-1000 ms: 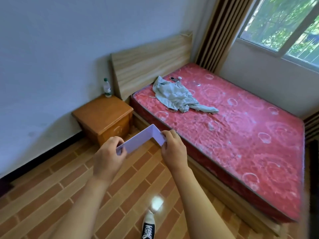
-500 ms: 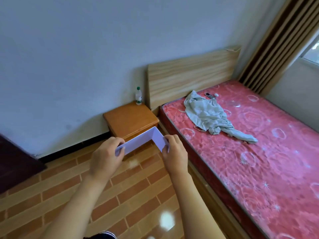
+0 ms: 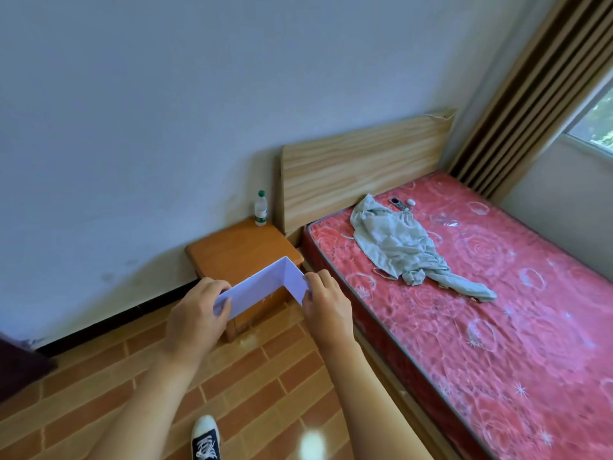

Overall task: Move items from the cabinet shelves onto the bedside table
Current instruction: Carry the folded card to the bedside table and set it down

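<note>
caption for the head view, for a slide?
Both hands, left and right, carry a pale box toward the bedside table with its bottle.

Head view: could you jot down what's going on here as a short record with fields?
Carried item: pale purple L-shaped piece, held above the floor
Left hand: grips its left end
Right hand: pinches its right end
Bedside table: just ahead, beside the bed
On the table: water bottle at the back corner
On the bed: crumpled pale garment
</note>
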